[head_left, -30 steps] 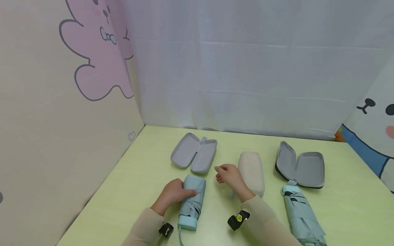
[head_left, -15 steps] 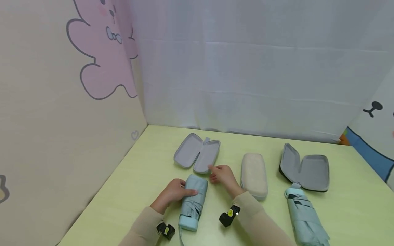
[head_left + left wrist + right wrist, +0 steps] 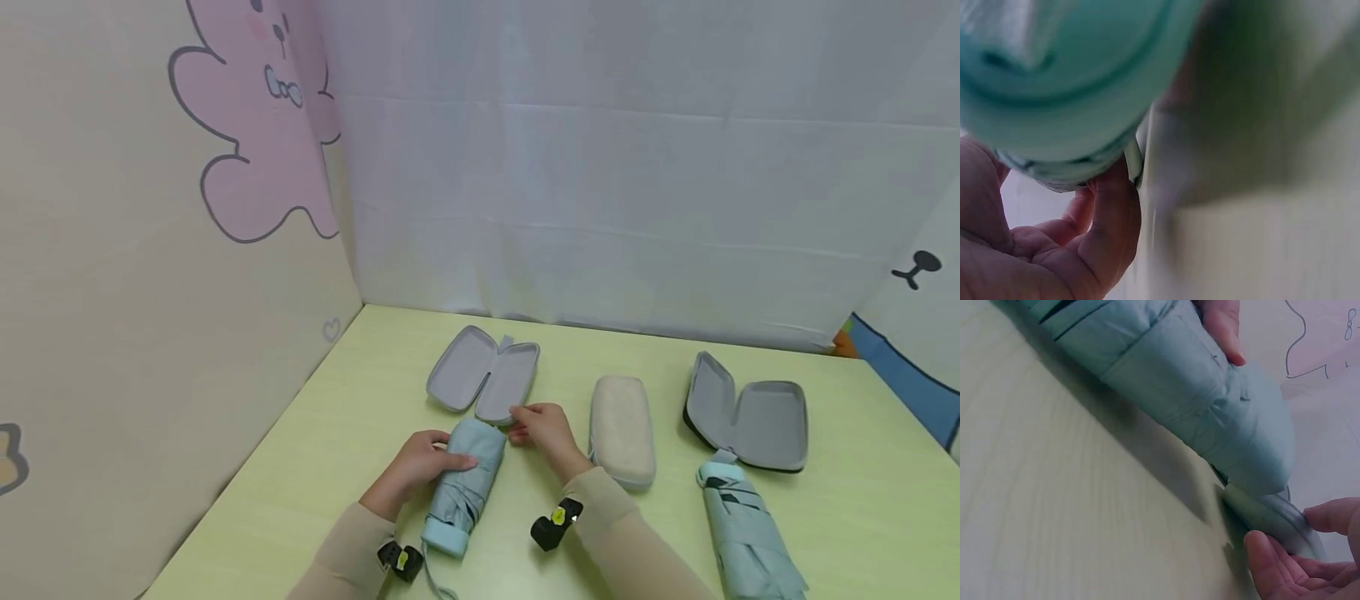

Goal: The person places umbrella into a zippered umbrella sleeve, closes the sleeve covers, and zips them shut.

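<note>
My left hand point(image 3: 420, 461) grips a folded light-blue umbrella point(image 3: 463, 493), thumb lying across its top. In the right wrist view the umbrella point(image 3: 1166, 378) hangs over the table with its shadow below, its far end over the rim of a case. That grey-lined zip case point(image 3: 507, 383) lies spread open at the back left. With thumb and fingers, my right hand point(image 3: 546, 430) pinches the case's near corner; the right wrist view shows the case edge point(image 3: 1279, 519) between them. The umbrella's pale cap point(image 3: 1072, 119) fills much of the left wrist view, fingers curled beneath it.
A closed cream case point(image 3: 622, 429) lies right of my right forearm. Farther right are another spread-open grey-lined case point(image 3: 772, 423) and a second folded umbrella point(image 3: 750, 533). A wall stands along the table's left side, and a white curtain point(image 3: 600, 192) hangs behind.
My right hand has moved left onto the open case's near corner. The umbrella in my left hand has turned, its cap end swinging left and its other end nearing the case.
</note>
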`<state>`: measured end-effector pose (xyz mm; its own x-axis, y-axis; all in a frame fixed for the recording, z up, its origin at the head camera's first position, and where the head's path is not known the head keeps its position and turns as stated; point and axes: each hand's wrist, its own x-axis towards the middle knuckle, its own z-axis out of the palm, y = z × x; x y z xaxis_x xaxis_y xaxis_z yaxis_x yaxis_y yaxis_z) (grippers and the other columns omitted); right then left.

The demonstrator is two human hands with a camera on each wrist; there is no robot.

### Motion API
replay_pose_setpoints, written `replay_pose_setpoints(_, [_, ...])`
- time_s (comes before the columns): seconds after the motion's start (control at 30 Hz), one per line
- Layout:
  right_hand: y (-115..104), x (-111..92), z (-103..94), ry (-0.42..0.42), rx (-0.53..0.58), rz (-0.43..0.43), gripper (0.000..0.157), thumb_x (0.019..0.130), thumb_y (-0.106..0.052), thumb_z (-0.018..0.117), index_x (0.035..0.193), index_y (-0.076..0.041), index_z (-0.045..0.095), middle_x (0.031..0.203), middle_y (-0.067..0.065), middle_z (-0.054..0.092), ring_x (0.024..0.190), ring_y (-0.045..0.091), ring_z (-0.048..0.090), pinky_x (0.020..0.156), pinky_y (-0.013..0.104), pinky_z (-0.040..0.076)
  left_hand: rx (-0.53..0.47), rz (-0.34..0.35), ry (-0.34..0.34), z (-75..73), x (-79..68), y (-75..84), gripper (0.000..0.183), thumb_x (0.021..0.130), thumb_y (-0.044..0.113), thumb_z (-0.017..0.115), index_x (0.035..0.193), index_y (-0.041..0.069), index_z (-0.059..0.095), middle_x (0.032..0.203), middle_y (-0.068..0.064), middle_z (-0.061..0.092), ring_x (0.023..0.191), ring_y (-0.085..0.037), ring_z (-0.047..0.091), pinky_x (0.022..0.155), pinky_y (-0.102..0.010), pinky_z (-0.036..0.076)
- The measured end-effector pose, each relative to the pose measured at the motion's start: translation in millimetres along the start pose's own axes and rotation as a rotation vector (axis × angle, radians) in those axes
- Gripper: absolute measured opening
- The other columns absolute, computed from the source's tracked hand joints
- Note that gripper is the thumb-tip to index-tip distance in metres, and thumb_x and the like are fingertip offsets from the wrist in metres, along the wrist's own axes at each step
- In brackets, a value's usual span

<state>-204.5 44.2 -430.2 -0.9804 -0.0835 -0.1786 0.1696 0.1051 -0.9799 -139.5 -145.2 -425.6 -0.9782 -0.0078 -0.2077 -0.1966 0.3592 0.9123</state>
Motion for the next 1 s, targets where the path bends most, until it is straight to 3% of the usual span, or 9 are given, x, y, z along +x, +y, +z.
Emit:
replay_pose_setpoints(0.3, [1.3, 2.5, -3.1, 0.007, 0.005, 0.011, 0.024, 0.09, -0.006, 0.058, 0.099, 0.016, 0.06, 0.07, 0.017, 0.064, 0.054, 0.013, 0.061, 0.057, 0.026, 0.053, -0.071, -0.032, 0.072, -9.4, 6.5, 7.7, 0.042, 0.071, 0.014, 0.08, 0.101, -0.008, 0.061, 0.079, -0.008, 0.062, 0.068, -0.015, 0.059, 0.06, -0.03, 0.05])
replay_pose_setpoints(0.6, [1.9, 2.0, -4.6, 0.005, 0.003, 0.014, 0.024, 0.09, -0.006, 0.058, 0.099, 0.017, 0.06, 0.073, 0.019, 0.064, 0.054, 0.014, 0.061, 0.058, 0.028, 0.054, -0.104, -0.041, 0.123, -20.3, 15.3, 13.2, 0.048, 0.074, 0.016, 0.079, 0.109, -0.01, 0.059, 0.089, -0.013, 0.062, 0.07, -0.017, 0.06, 0.064, -0.033, 0.052])
replay_pose_setpoints(0.83, [2.2, 2.1, -6.3, 0.005, -0.013, 0.001, 0.024, 0.091, -0.007, 0.057, 0.098, 0.016, 0.06, 0.073, 0.018, 0.065, 0.056, 0.013, 0.062, 0.058, 0.027, 0.053, -0.1, -0.047, 0.157, -26.9, 26.2, 24.5, 0.062, 0.075, 0.024, 0.078, 0.12, -0.011, 0.052, 0.103, -0.019, 0.061, 0.08, -0.019, 0.061, 0.07, -0.034, 0.052])
replay_pose_setpoints(1.0, [3.5, 2.6, -6.2, 0.01, -0.023, 0.011, 0.023, 0.091, -0.007, 0.058, 0.097, 0.015, 0.061, 0.071, 0.015, 0.065, 0.055, 0.013, 0.062, 0.057, 0.026, 0.053, -0.082, -0.035, 0.197, -28.7, 37.6, 33.1, 0.057, 0.075, 0.025, 0.078, 0.116, -0.009, 0.057, 0.102, -0.018, 0.061, 0.081, -0.021, 0.061, 0.069, -0.033, 0.052])
